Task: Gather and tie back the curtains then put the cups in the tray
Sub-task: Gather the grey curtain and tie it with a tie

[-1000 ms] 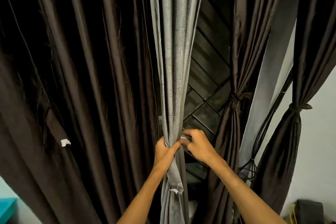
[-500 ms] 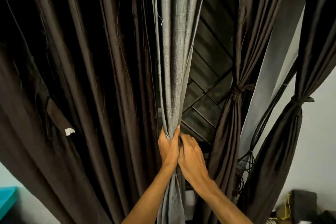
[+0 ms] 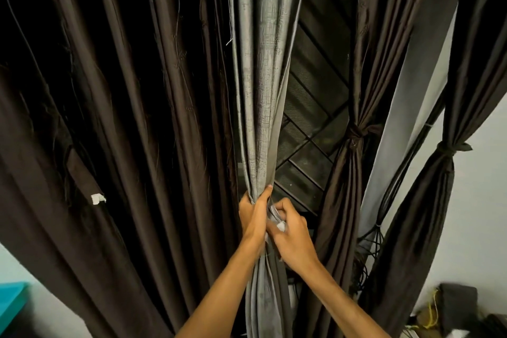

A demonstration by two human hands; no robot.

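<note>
A grey curtain [image 3: 260, 77] hangs in the middle, gathered into a narrow bundle at waist height. My left hand [image 3: 253, 217] grips the bundle, thumb up along the folds. My right hand [image 3: 292, 230] is just to its right and pinches a pale grey tie strip [image 3: 277, 218] against the bundle. A wide dark brown curtain [image 3: 115, 118] hangs loose to the left. Two brown curtains on the right, the nearer [image 3: 354, 145] and the farther [image 3: 444, 162], are each knotted at mid height. No cups or tray are in view.
A dark window grille [image 3: 310, 145] shows behind the grey curtain. A grey wall strip [image 3: 411, 118] and dark cords [image 3: 395, 195] run between the tied curtains. Dark clutter with yellow cord [image 3: 452, 310] sits low right, a teal surface [image 3: 11, 302] low left.
My right hand went from lying against the bundle to curling its fingers round the pale tie strip. My left hand kept its grip. The view shifted slightly upward.
</note>
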